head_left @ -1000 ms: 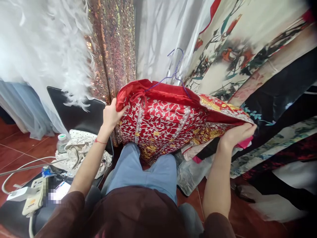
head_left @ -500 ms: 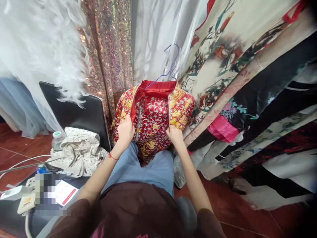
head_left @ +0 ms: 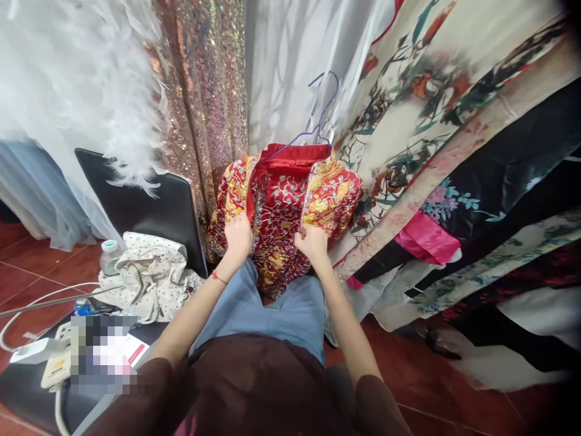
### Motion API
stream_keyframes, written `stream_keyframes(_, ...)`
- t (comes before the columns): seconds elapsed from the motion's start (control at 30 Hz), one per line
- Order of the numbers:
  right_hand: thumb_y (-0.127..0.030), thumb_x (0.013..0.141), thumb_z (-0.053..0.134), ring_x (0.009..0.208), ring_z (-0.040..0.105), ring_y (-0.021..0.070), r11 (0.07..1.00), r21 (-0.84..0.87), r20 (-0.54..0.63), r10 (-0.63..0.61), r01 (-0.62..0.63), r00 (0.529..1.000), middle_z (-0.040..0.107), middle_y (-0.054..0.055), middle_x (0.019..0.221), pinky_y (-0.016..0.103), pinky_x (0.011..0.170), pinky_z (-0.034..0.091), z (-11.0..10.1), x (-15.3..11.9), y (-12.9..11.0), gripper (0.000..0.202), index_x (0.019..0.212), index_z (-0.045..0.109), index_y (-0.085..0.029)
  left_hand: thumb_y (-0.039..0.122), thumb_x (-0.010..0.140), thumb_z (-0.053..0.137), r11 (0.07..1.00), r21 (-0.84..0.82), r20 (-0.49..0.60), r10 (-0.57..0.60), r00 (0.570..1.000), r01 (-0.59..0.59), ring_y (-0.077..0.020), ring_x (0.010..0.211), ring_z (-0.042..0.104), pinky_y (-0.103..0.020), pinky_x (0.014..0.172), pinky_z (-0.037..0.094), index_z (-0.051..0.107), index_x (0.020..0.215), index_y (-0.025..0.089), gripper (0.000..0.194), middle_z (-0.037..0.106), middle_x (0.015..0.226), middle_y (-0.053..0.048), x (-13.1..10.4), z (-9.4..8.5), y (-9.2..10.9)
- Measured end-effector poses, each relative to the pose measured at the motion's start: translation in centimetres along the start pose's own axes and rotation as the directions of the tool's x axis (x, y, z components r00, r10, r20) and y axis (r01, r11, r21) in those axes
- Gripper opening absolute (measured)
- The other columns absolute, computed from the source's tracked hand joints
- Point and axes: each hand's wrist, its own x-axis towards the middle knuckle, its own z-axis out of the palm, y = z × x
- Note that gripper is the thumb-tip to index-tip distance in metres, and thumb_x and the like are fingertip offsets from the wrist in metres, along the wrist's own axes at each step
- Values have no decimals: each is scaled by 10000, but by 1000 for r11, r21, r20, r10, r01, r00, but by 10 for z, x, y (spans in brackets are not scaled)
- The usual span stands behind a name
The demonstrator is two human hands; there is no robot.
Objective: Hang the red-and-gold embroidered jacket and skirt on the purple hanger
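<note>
A red jacket with gold and silver embroidery hangs on a purple hanger, whose hook points up. Its front is parted, showing the patterned inside and the red collar lining. My left hand, with a red string on the wrist, is closed on the jacket's left front edge. The right front edge is pinched in my right hand. The lower part of the jacket drops between my knees, clad in blue trousers.
White feathery fabric and a sequined cloth hang at the left and back. Patterned garments hang close on the right. A black chair holds a dotted cloth, beside a bottle and a power strip.
My right hand has moved left, bringing its jacket edge inward and narrowing the front opening. My left hand still grips its edge. The view has shifted slightly.
</note>
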Motion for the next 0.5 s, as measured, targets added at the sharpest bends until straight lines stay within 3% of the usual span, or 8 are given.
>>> stream_keyframes(0.1, -293, 861, 457, 779, 617, 216, 994, 1, 24, -105, 105, 994, 694, 112, 842, 285, 662, 351, -6, 9, -30, 249, 898, 661, -154, 48, 899, 288, 998, 12, 31, 56, 998, -56, -322, 1021, 635, -408, 857, 468, 595, 1140, 27, 390, 647, 1071, -253, -6, 2, 32)
stream_keyframes(0.17, -284, 876, 440, 827, 624, 239, 988, -24, 7, -152, 152, 988, 692, 143, 877, 300, 704, 389, -8, 15, -44, 273, 938, 657, -131, 48, 904, 285, 995, 16, 35, 98, 995, -98, -319, 1028, 626, -401, 847, 470, 598, 1134, 37, 389, 643, 1076, -248, -6, 5, 39)
stream_keyframes(0.3, -178, 886, 381, 985, 602, 283, 978, -91, -105, -198, 189, 974, 666, 200, 1010, 351, 832, 426, -11, 25, -49, 361, 1153, 591, -55, 95, 887, 395, 984, -1, 3, 176, 984, -176, -305, 1037, 619, -384, 851, 470, 603, 1102, 70, 299, 648, 1091, -208, -2, 9, 29)
stream_keyframes(0.4, -124, 876, 368, 985, 599, 275, 976, -75, -133, -212, 204, 968, 652, 208, 1059, 357, 837, 440, -16, 29, -45, 509, 1367, 426, -6, 145, 877, 455, 978, -29, -33, 207, 978, -208, -302, 1032, 618, -386, 861, 470, 603, 1081, 77, 261, 649, 1076, -198, 1, 9, 21)
stream_keyframes(0.5, -213, 908, 417, 1003, 595, 271, 972, 61, -179, -214, 228, 960, 646, 193, 1100, 371, 873, 444, -21, 32, -47, 492, 1369, 428, -42, 177, 883, 461, 976, -44, -50, 210, 977, -212, -302, 1008, 622, -391, 843, 473, 600, 1070, 82, 251, 651, 1061, -198, 3, 12, 22)
